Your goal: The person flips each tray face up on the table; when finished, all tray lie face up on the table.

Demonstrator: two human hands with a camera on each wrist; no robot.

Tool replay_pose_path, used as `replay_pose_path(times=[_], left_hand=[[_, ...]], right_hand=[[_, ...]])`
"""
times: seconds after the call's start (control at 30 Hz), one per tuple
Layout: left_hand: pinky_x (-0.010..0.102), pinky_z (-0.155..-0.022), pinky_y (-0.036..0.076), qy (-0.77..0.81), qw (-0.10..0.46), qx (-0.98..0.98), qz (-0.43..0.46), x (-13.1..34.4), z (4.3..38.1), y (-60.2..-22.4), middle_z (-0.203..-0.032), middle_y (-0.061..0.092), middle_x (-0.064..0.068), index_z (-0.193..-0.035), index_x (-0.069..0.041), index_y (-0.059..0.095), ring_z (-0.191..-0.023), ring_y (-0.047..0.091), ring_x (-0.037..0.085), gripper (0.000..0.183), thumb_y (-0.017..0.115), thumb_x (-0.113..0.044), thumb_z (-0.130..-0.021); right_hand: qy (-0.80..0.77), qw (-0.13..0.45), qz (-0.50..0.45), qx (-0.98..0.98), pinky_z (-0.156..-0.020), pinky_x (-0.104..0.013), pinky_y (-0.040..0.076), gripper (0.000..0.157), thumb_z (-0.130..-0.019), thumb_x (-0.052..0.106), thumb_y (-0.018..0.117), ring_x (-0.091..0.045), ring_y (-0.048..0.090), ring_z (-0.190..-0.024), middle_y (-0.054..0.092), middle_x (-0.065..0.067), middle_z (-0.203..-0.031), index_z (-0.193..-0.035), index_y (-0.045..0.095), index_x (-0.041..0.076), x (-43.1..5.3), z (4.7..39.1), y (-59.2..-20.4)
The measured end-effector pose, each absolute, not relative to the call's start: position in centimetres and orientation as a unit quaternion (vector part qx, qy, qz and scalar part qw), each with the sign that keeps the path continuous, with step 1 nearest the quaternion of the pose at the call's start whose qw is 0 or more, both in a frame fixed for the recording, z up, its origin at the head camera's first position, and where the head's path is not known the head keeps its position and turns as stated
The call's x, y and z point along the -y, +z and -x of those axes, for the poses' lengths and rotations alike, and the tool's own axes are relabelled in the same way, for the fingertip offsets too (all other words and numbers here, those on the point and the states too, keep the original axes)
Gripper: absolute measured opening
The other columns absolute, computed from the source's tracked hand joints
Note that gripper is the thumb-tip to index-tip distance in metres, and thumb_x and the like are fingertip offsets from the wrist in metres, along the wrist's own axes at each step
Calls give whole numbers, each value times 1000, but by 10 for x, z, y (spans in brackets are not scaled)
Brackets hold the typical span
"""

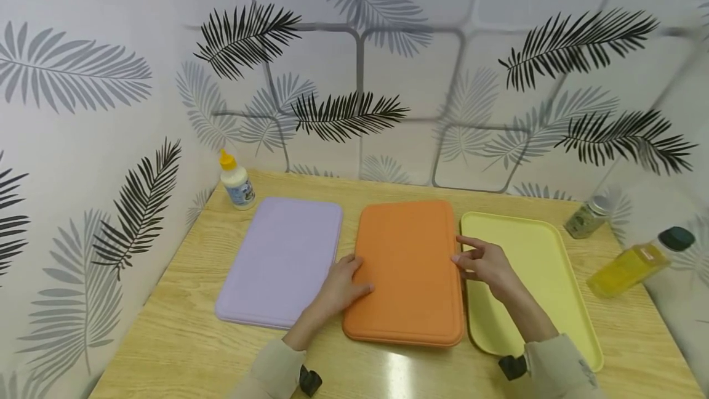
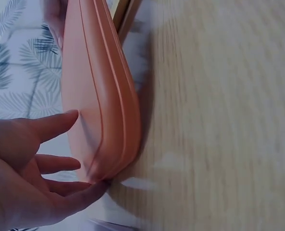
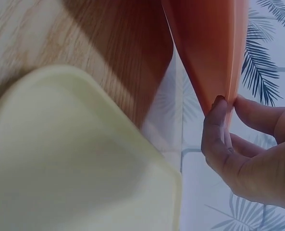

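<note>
An orange tray (image 1: 408,270), flat side up, lies in the middle between both hands. My left hand (image 1: 339,285) holds its left edge, thumb over the flat face and fingertips at the rim; the left wrist view shows the thumb (image 2: 65,122) against the tray. The right hand (image 1: 487,266) pinches the opposite edge. In the right wrist view that edge of the tray (image 3: 209,53) is raised off the table, with the thumb on one side and fingers (image 3: 216,127) on the other. The fingertips under the rim are hidden in the head view.
A lavender tray (image 1: 282,257) lies at the left, a yellow tray (image 1: 526,276) with raised rim at the right. Behind the lavender tray stands a glue bottle (image 1: 239,186). A lidded jar (image 1: 588,217) and a bottle of yellow liquid (image 1: 626,270) stand near the table's right edge.
</note>
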State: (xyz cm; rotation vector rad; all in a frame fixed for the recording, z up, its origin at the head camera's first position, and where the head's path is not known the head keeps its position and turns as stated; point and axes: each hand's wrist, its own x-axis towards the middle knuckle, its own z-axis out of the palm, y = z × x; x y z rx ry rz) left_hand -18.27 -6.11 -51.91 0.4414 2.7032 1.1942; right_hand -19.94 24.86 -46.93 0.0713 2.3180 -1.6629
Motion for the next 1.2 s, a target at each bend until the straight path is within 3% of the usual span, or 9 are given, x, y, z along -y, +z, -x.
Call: replay_pose_path(times=[0.3, 0.57, 0.83, 1.03, 1.2], left_hand=[[64, -99, 37, 366, 132, -898, -205, 58, 136, -505, -154, 19, 29, -148, -3, 33, -134, 26, 54, 94, 77, -47, -77], [59, -92, 46, 320, 91, -915, -229, 50, 111, -509, -153, 25, 25, -147, -9, 36, -124, 41, 54, 98, 86, -36, -68], [50, -89, 52, 284, 28, -924, -253, 47, 99, -511, -146, 35, 27, -146, -6, 38, -111, 56, 45, 92, 86, -31, -71], [47, -87, 53, 305, 32, -919, -248, 45, 90, -508, -147, 34, 27, -147, -5, 34, -108, 59, 42, 92, 84, -29, -73], [47, -84, 54, 334, 57, -914, -224, 43, 83, -508, -152, 31, 20, -151, -10, 29, -101, 62, 42, 93, 81, -29, -76]], right_hand=[[-594, 148, -22, -790, -84, -44, 55, 63, -93, 9, 63, -12, 64, -82, 64, -6, -91, -148, 33, -1, -249, 199, -460], [-602, 145, -5, -785, -80, -34, 56, 65, -94, 12, 63, -13, 64, -88, 62, -7, -95, -149, 31, 2, -248, 197, -446], [-633, 156, 8, -758, -77, -30, 55, 72, -92, 17, 66, -10, 63, -95, 60, 2, -84, -152, 27, 9, -242, 195, -435], [-672, 154, 30, -724, -73, -28, 54, 73, -91, 16, 67, -9, 57, -85, 59, 3, -87, -152, 27, 9, -237, 195, -431], [-703, 159, 30, -692, -70, -26, 52, 72, -92, 12, 66, -8, 54, -78, 60, 3, -88, -152, 28, 8, -231, 194, -425]])
